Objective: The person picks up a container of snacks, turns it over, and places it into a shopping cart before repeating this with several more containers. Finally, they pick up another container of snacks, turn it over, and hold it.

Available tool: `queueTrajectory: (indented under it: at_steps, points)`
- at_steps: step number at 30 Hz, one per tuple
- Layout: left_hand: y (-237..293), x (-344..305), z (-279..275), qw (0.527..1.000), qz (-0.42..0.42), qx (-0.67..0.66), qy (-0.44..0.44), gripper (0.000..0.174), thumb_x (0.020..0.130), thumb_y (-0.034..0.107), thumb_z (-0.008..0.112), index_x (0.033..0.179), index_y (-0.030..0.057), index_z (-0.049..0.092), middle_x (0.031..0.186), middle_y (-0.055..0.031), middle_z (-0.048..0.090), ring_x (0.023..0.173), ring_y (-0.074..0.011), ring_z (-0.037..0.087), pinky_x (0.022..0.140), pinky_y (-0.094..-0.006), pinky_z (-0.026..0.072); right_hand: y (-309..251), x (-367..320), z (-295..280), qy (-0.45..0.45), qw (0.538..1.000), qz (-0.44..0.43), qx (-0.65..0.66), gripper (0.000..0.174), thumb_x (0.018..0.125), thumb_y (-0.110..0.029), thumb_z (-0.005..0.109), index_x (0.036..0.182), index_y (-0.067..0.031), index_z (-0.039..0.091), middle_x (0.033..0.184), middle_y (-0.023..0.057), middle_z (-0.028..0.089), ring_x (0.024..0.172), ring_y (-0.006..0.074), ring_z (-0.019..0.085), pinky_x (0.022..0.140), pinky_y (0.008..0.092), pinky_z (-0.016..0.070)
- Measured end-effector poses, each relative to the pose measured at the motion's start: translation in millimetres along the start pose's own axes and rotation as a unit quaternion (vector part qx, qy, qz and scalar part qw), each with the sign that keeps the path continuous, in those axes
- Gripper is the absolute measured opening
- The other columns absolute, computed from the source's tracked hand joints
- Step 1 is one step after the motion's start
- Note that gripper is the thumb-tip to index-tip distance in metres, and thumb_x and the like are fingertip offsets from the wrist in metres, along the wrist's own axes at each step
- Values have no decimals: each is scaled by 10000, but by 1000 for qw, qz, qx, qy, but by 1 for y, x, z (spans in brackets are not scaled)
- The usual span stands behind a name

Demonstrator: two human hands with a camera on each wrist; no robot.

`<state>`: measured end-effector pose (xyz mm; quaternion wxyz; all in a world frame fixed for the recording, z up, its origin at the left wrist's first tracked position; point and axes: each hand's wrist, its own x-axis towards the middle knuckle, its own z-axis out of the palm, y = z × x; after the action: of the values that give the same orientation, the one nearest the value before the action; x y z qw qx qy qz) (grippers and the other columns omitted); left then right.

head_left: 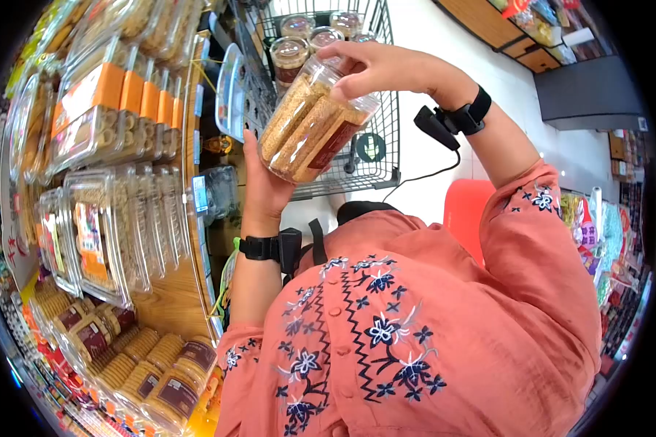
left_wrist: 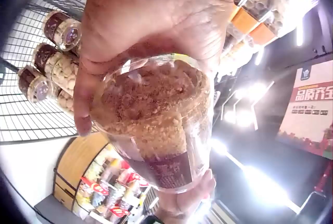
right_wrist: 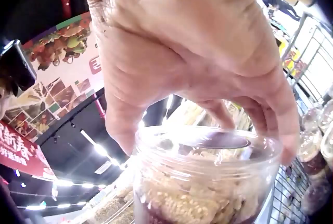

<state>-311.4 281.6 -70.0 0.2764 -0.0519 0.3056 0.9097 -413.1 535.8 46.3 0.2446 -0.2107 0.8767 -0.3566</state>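
Note:
A clear plastic jar of sesame-coated rolls with a dark red label is tilted between both hands, over the near side of the shopping cart. My left hand grips the jar near its bottom; in the left wrist view the palm lies against it and crumbs show through the base. My right hand curls over the top end. From the right wrist view, its thumb and fingers straddle the clear lid, which sits on the jar.
A black wire cart ahead holds several similar jars. Shelves on the left carry clear boxes of pastries and, lower down, jars of round biscuits. A red stool-like object stands at my right side.

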Motion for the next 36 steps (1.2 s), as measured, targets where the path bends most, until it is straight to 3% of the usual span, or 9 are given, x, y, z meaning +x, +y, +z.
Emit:
queueTrajectory:
  at_steps: [5,10,14,18,21,22,25,31,36]
  points:
    - [21,-37,19,998,61,5,-8,858,1011,742,292,1570,98,382,1523,-175,508,1326,-376,571,959,-622,554,-52,4,-8,12,999,-45,-19,790,905,-529,685,1487,-24,514,1213,139,655,1133,243,616,974,351,492]
    - [46,-73,42,995,99,-12,14,806,1008,715,324,1553,128,412,1484,-156,545,1283,-365,600,926,-624,568,-107,11,-18,24,988,-130,-73,793,953,-664,593,1446,-44,565,1274,145,657,1175,246,619,987,350,498]
    - [62,-93,48,990,125,-62,11,814,999,725,309,1531,122,435,1437,-179,574,1225,-397,628,870,-593,610,-146,15,-20,13,975,-214,-60,778,961,-642,594,1438,-29,564,1235,143,661,1175,236,615,975,365,495]
    - [74,-113,53,985,160,-70,6,816,998,722,306,1525,115,441,1424,-204,573,1218,-449,613,845,-575,628,-180,16,-14,17,967,-251,-50,770,971,-609,592,1466,-22,529,1285,161,639,1214,239,596,1038,366,456]
    - [78,-126,57,980,177,-91,-16,804,999,710,318,1529,118,440,1440,-206,558,1241,-471,588,844,-583,625,-196,30,-5,43,960,-278,-22,994,810,-797,649,1456,-47,556,1397,189,587,1315,317,533,1072,413,425]
    - [79,-129,58,978,182,-100,-24,799,999,705,323,1531,119,438,1447,-207,552,1250,-478,579,842,-585,624,-197,49,3,68,950,-304,-17,1012,791,-795,666,1468,-53,547,1402,194,582,1333,338,517,1099,423,399]
    - [79,-136,56,973,189,-127,-45,796,998,699,338,1540,121,422,1470,-221,525,1275,-498,549,875,-611,611,-217,47,1,-3,955,-296,-1,990,786,-772,688,1463,-61,557,1421,198,571,1359,338,499,1117,417,383]
    - [86,-161,65,970,208,-110,-63,853,989,763,307,1579,149,350,1506,-222,495,1300,-493,545,971,-705,526,-256,49,10,-22,938,-345,1,789,811,-683,713,1300,-65,678,1295,144,648,1259,271,567,1061,395,414]
    - [88,-178,69,943,326,-61,31,865,993,745,356,1612,145,285,1587,-217,393,1400,-525,424,987,-746,487,-285,66,21,-25,933,-359,-5,751,816,-681,711,1221,-49,725,1225,133,686,1182,262,616,962,404,479]
